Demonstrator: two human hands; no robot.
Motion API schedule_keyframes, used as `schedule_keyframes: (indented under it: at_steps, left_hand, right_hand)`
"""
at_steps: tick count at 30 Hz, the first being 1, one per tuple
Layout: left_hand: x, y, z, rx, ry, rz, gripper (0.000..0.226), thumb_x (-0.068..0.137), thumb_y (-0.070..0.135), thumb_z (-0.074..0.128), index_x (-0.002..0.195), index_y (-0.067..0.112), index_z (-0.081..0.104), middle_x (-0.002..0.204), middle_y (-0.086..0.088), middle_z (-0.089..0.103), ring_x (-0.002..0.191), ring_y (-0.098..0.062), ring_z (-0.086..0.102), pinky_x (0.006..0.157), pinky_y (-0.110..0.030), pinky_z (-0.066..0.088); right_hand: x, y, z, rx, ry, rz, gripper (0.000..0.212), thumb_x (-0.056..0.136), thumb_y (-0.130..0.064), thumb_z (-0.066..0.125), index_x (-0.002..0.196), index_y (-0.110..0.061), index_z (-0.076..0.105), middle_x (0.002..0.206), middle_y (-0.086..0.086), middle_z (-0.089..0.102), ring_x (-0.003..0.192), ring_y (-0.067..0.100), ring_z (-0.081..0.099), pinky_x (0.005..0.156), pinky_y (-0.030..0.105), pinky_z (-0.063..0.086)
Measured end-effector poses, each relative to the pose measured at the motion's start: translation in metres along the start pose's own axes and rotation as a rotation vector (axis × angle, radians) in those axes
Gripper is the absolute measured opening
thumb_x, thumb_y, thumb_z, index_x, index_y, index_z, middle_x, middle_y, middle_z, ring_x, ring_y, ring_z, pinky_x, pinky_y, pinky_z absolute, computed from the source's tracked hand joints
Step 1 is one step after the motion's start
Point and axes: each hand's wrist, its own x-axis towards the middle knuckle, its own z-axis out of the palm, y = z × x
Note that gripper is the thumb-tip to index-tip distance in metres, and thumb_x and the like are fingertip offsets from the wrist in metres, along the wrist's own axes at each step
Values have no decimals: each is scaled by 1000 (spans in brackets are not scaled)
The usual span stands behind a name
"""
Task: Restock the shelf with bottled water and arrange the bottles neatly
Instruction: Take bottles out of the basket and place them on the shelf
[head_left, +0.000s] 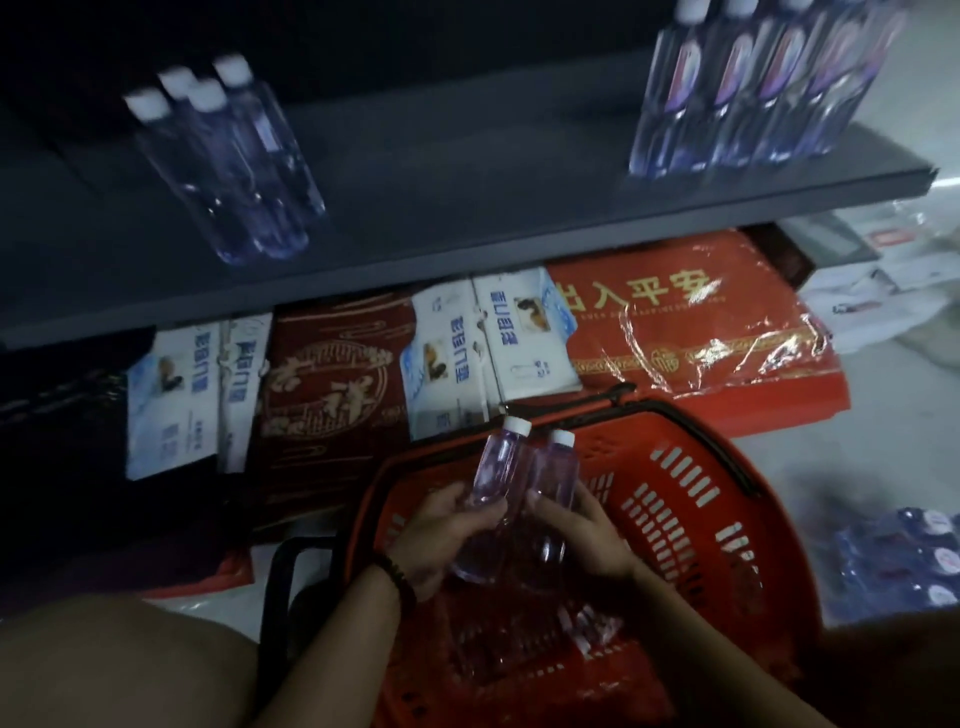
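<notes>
Over a red plastic basket (691, 499), my left hand (441, 535) grips a clear water bottle (501, 462) with a white cap. Beside it, my right hand (584, 530) grips a second water bottle (558, 478). Both bottles point up and away from me and touch each other. More bottles lie in the basket's bottom, dim and partly hidden by my arms. On the dark grey shelf (467, 171) above, a cluster of several unlabelled bottles (234, 156) stands at the left and a row of labelled bottles (753, 88) at the right.
Under the shelf lie red packaged mats (691, 332) and white boxes (493, 343). A shrink-wrapped pack of bottles (898, 561) sits on the floor at the right. The basket's black handle (280, 587) juts out at the left. My knee (104, 670) fills the lower left.
</notes>
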Motion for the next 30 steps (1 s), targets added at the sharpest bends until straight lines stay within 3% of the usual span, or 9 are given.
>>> schedule_keyframes:
  at_steps: [5, 10, 12, 15, 19, 21, 26, 30]
  left_hand:
    - [-29, 54, 5, -100, 17, 230, 39, 95, 6, 68, 134, 12, 66, 125, -17, 74, 117, -34, 71, 97, -45, 59]
    - [-45, 122, -29, -39, 130, 397, 36, 91, 1, 75, 122, 20, 72, 117, -17, 76, 109, -32, 74, 98, -49, 59]
    - [-49, 154, -46, 28, 184, 487, 38, 90, 1, 78, 122, 21, 72, 114, -11, 78, 110, -27, 75, 98, -45, 59]
    - [-53, 198, -72, 91, 267, 607, 36, 91, 1, 76, 119, 22, 71, 109, 1, 81, 105, -14, 76, 87, -27, 59]
    - [-48, 238, -112, 127, 418, 735, 38, 90, 9, 80, 124, 24, 68, 111, 11, 79, 104, -2, 73, 84, -17, 58]
    - [-40, 250, -136, 136, 532, 794, 41, 88, 14, 82, 125, 26, 67, 109, 10, 79, 100, 0, 72, 79, -13, 57]
    - [-6, 261, -189, 82, 735, 846, 44, 86, 22, 86, 125, 32, 67, 109, 9, 78, 100, -11, 75, 86, -33, 61]
    - [22, 259, -204, 72, 829, 886, 45, 89, 23, 82, 130, 33, 66, 113, 13, 76, 103, -5, 72, 89, -27, 58]
  right_hand:
    - [-1, -49, 40, 111, -113, -97, 40, 99, -10, 66, 137, -1, 62, 133, 32, 67, 126, 53, 62, 109, 63, 50]
    - [14, -125, 82, -30, -289, -178, 38, 101, -5, 60, 139, -5, 59, 134, 33, 65, 122, 56, 63, 104, 74, 48]
    - [27, -152, 104, -132, -269, -269, 35, 103, -3, 62, 138, -10, 60, 131, 25, 69, 121, 48, 67, 98, 66, 56]
    - [52, -188, 141, -277, -234, -401, 33, 99, -6, 72, 131, -9, 63, 124, 21, 72, 114, 42, 72, 87, 49, 62]
    - [88, -223, 201, -438, -193, -553, 38, 95, -1, 75, 130, -11, 65, 116, 7, 78, 109, 24, 75, 91, 36, 62]
    - [109, -233, 231, -502, -182, -593, 41, 93, -2, 78, 131, -14, 64, 113, 1, 78, 106, 17, 75, 93, 36, 61]
    - [163, -238, 285, -578, -50, -628, 36, 92, -12, 81, 121, -28, 65, 107, -12, 75, 100, 5, 72, 97, 34, 59]
    - [190, -230, 297, -657, 18, -684, 33, 93, -14, 80, 116, -34, 66, 100, -21, 72, 88, -13, 66, 84, 18, 55]
